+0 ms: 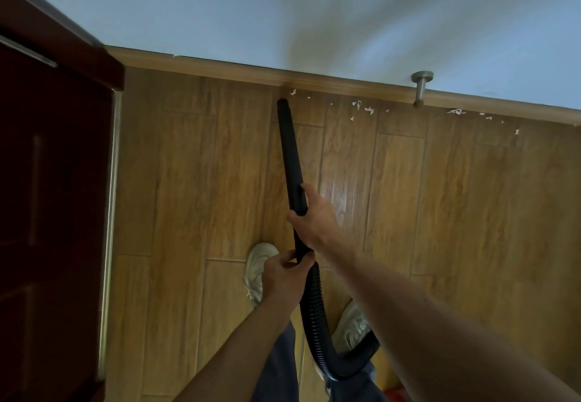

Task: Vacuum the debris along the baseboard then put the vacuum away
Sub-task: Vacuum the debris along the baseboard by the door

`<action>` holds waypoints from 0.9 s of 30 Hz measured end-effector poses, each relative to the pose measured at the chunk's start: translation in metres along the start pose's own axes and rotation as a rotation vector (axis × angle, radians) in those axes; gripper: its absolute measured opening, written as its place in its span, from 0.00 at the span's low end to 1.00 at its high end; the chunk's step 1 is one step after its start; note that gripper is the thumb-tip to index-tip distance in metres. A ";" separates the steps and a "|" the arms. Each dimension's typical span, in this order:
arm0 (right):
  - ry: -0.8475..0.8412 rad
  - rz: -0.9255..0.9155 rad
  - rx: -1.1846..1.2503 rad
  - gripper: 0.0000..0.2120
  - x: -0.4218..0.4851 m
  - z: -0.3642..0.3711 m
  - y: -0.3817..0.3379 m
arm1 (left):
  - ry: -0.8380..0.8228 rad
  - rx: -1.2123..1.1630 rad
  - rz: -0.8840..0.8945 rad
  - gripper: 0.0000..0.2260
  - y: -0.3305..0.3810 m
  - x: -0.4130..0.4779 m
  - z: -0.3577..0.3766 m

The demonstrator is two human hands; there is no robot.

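A black vacuum wand points down at the wooden floor, its nozzle tip close to the baseboard. My right hand grips the wand's lower end. Just below it, my left hand holds the joint where the ribbed black hose starts. The hose curves down and right past my feet. White debris scraps lie scattered along the baseboard, from just right of the nozzle out to the far right. The vacuum's body is out of view.
A dark wooden door fills the left side. A metal door stopper sticks out of the wall above the baseboard at right. My two pale shoes stand on the wood-pattern floor.
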State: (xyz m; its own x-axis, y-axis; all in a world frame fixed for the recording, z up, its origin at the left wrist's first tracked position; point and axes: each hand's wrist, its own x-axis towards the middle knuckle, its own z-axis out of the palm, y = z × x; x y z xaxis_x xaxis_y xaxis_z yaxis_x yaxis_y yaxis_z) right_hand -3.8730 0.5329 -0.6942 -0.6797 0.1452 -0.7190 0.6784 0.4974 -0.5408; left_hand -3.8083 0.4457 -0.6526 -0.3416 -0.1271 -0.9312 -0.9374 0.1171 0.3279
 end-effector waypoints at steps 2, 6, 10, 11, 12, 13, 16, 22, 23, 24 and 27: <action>0.007 0.010 0.004 0.28 0.000 0.001 0.000 | -0.012 -0.001 -0.004 0.07 0.000 0.001 -0.001; 0.033 0.033 0.005 0.28 0.003 0.002 0.001 | -0.031 0.019 -0.007 0.07 0.002 0.004 0.001; 0.066 0.047 0.002 0.28 0.001 -0.003 0.002 | -0.067 0.052 -0.009 0.07 0.004 0.005 0.002; 0.070 0.053 -0.005 0.28 -0.001 -0.005 0.003 | -0.073 0.062 -0.007 0.07 0.004 0.004 0.002; 0.072 0.058 -0.008 0.28 -0.002 -0.006 0.004 | -0.078 0.072 -0.006 0.07 0.004 0.003 0.002; 0.074 0.065 -0.004 0.29 -0.003 -0.007 0.005 | -0.083 0.077 -0.010 0.07 0.003 0.002 0.002; 0.094 0.071 0.038 0.27 -0.007 -0.008 0.008 | -0.105 0.071 -0.040 0.07 0.003 -0.001 0.002; 0.149 0.117 0.100 0.22 -0.010 -0.013 0.012 | -0.150 0.157 0.017 0.04 0.008 -0.002 -0.001; 0.157 0.137 0.110 0.22 -0.010 -0.014 0.013 | -0.161 0.170 0.022 0.04 0.010 -0.002 -0.001; 0.164 0.155 0.123 0.23 -0.010 -0.015 0.015 | -0.175 0.177 0.022 0.04 0.012 -0.001 -0.001; 0.188 0.175 0.152 0.27 -0.011 -0.019 0.018 | -0.206 0.190 0.019 0.03 0.015 0.000 0.000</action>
State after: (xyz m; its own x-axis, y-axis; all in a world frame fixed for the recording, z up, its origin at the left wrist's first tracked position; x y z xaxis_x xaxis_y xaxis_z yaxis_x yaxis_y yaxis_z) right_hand -3.8589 0.5568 -0.6879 -0.5789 0.3800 -0.7214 0.8141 0.3193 -0.4851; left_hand -3.8225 0.4479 -0.6479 -0.3198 0.0773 -0.9443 -0.8951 0.3023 0.3278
